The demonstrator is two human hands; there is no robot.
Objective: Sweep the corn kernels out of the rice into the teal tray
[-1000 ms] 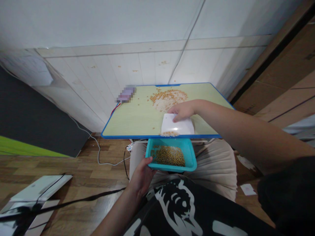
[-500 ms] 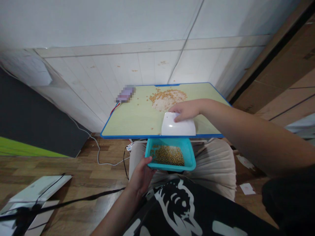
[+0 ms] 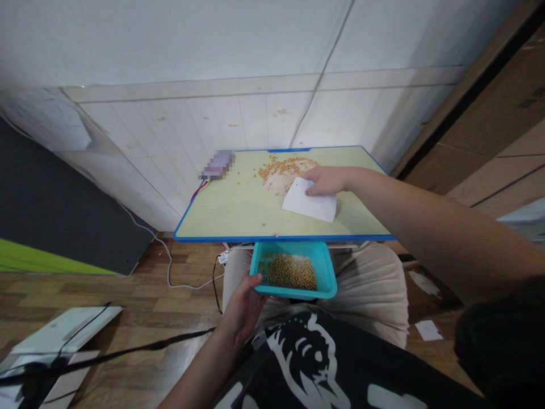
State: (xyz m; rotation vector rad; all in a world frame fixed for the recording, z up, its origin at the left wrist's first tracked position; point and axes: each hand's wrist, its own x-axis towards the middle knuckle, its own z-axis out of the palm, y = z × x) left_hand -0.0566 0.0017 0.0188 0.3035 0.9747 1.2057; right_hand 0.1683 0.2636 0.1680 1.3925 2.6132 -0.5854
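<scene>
My right hand [image 3: 327, 180] is closed on the upper edge of a white plastic dough scraper [image 3: 310, 203], tilted over the small table. Just beyond the scraper lies a pile of yellow soybeans [image 3: 276, 167] mixed with white rice [image 3: 276, 183]. My left hand [image 3: 247, 304] grips the left side of a teal plastic tray [image 3: 327, 272], thumb on the rim and the other fingers mostly hidden below. The tray rests at my lap, against the table's front edge. Inside it is a heap of soybeans [image 3: 292, 272] with some pale grains on top.
The small table [image 3: 217, 213] has a blue rim and stands against a white wall. A blurred-out purple item [image 3: 218, 165] with a red cord lies at its back left. A few stray beans [image 3: 264, 225] lie near the front edge. Cardboard [image 3: 481, 125] stands at right.
My right hand has moved the scraper away from the table's front edge, back toward the pile, and tilted it. The left hand and tray are nearly still.
</scene>
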